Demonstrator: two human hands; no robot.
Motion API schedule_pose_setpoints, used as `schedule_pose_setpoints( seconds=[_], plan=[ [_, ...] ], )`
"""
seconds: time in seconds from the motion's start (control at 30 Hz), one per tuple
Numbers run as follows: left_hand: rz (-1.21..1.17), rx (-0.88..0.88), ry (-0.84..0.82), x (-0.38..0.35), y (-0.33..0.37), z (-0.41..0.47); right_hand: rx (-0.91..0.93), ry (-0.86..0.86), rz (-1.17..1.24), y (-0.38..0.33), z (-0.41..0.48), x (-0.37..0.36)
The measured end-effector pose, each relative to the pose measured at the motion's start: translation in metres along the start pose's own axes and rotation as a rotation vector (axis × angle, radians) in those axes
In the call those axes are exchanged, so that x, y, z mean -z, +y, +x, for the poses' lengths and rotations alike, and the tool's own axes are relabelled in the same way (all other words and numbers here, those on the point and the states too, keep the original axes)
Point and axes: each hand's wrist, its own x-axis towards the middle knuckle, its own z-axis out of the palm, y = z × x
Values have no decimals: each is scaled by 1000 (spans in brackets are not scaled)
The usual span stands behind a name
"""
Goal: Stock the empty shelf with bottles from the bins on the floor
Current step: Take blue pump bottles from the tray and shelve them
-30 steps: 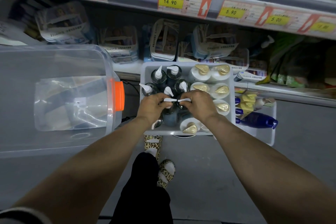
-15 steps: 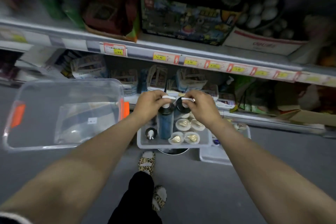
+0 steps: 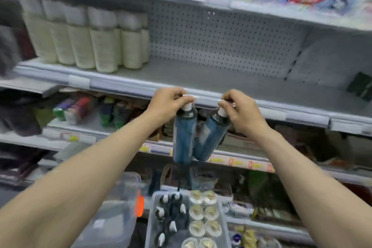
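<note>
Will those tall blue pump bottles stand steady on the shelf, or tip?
Probably tippy: the left blue bottle and the right blue bottle are tall and narrow. Likely stiff: neither sags hanging from its white pump. Probably not heavy, since the left hand and right hand carry them by a fingertip pinch.

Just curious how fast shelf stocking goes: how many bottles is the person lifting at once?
2. The left blue bottle hangs upright from the left hand; the right blue bottle hangs tilted from the right hand. Similar bottles stand in the bin below, not lifted.
</note>
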Motion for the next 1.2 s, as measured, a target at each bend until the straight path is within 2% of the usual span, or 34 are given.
schedule_pose_setpoints(
  seconds=[0.13, 0.33, 0.63, 0.8, 0.9, 1.07, 1.2],
  plan=[
    [3, -103, 94, 43, 47, 44, 9, 86, 28, -25, 60, 40],
    [14, -144, 148, 84, 64, 104, 66, 101, -30, -51, 130, 54],
    [-9, -182, 137, 115, 28, 173, 124, 118, -120, -64, 206, 17],
    [-49, -121, 144, 120, -4, 203, 131, 122, -263, -58, 235, -9],
    [-25, -77, 115, 122, -17, 224, 92, 67, -300, -55, 251, -21],
    [-73, -142, 75, 117, -34, 245, 25, 47, -199, -50, 269, -40],
    [-138, -141, 38, 119, -50, 255, -101, 59, 128, -44, 283, -51]
  ],
)
